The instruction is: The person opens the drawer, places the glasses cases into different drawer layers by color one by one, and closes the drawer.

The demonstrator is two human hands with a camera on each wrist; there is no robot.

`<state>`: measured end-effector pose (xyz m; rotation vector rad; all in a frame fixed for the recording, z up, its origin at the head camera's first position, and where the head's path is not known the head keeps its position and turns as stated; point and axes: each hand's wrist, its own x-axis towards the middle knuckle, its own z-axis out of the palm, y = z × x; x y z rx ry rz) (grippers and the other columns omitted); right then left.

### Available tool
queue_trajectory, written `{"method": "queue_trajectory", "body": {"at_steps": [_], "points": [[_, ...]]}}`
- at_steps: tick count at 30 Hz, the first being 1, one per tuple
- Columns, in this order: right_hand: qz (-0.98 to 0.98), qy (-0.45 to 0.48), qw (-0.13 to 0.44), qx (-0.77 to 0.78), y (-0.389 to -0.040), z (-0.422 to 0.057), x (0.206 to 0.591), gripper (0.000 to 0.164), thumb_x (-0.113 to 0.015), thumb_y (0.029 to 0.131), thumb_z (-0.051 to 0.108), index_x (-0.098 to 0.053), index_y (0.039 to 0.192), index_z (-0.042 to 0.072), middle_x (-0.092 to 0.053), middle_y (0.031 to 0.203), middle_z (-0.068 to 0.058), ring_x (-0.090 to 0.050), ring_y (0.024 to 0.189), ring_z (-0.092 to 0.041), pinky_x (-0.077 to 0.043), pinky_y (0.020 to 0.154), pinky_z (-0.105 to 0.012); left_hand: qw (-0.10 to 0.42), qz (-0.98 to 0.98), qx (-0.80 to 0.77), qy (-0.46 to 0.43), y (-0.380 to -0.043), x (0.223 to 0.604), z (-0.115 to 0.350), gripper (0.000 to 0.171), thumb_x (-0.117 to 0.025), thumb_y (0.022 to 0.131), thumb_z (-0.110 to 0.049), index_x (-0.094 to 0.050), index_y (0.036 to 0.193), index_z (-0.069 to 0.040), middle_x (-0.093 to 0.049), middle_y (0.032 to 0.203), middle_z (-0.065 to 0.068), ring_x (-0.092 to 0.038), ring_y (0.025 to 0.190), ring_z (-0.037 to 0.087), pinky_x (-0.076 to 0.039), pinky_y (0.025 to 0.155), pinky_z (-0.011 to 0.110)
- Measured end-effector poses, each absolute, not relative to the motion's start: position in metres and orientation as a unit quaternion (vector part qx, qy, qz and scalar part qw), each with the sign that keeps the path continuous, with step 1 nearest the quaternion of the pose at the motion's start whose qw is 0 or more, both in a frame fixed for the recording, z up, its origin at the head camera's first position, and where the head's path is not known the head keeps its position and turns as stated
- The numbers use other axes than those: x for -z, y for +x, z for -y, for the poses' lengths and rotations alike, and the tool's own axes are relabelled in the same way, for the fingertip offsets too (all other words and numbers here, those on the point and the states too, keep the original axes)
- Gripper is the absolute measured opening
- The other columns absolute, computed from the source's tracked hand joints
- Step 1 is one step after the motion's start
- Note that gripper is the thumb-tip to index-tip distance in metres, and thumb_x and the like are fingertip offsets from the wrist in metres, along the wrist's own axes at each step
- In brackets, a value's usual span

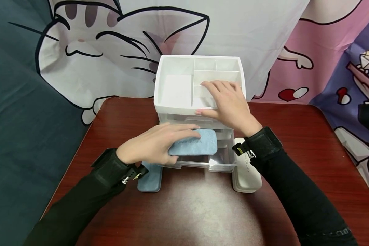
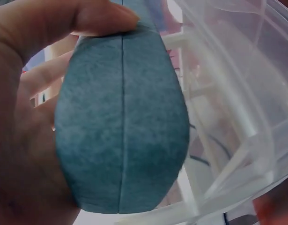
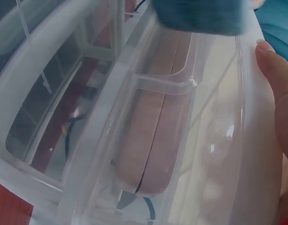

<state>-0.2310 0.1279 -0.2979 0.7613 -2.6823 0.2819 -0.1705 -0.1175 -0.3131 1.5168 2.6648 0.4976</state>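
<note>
My left hand [image 1: 155,143] grips a blue glasses case [image 1: 200,145] above the pulled-out clear drawer [image 1: 222,167] of a small organizer. The left wrist view shows the case end-on, its seam [image 2: 122,122] running down the middle and my thumb across it. My right hand [image 1: 229,102] rests on the organizer's white top tray [image 1: 172,111], fingers spread over a compartment and thumb at the front edge. Through a clear drawer front in the right wrist view, a pinkish case [image 3: 153,136] lies inside the organizer.
A second blue case [image 1: 150,179] lies on the brown table [image 1: 200,212], left of the drawer. To the right, a cream glasses case [image 1: 247,174] lies beside the organizer, partly behind my right wrist. A curtain with a cartoon cat [image 1: 110,68] hangs behind the table.
</note>
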Motion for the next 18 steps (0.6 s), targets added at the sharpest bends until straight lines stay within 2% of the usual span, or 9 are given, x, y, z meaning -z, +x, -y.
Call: {"method": "queue_trajectory", "body": {"at_steps": [9, 18], "points": [[0.943, 0.269, 0.168, -0.098, -0.232, -0.128, 0.298, 0.081, -0.067, 0.080, 0.062, -0.043, 0.142, 0.016, -0.053, 0.136, -0.009, -0.046, 0.129, -0.030, -0.029, 0.107, -0.049, 0.098, -0.828, -0.209, 0.511, -0.190, 0.332, 0.110, 0.076, -0.075, 0.069, -0.001, -0.048, 0.138, -0.016, -0.044, 0.149, 0.001, -0.041, 0.138, 0.013, -0.036, 0.113, 0.034], [0.942, 0.272, 0.173, -0.097, -0.232, -0.129, 0.299, 0.081, -0.067, 0.080, 0.063, -0.044, 0.141, 0.016, -0.053, 0.136, -0.008, -0.047, 0.128, -0.029, -0.029, 0.107, -0.049, 0.143, -0.816, -0.214, 0.517, -0.198, 0.340, 0.106, 0.078, -0.078, 0.074, -0.006, -0.043, 0.143, -0.016, -0.041, 0.151, 0.003, -0.038, 0.140, 0.016, -0.032, 0.115, 0.037]]}}
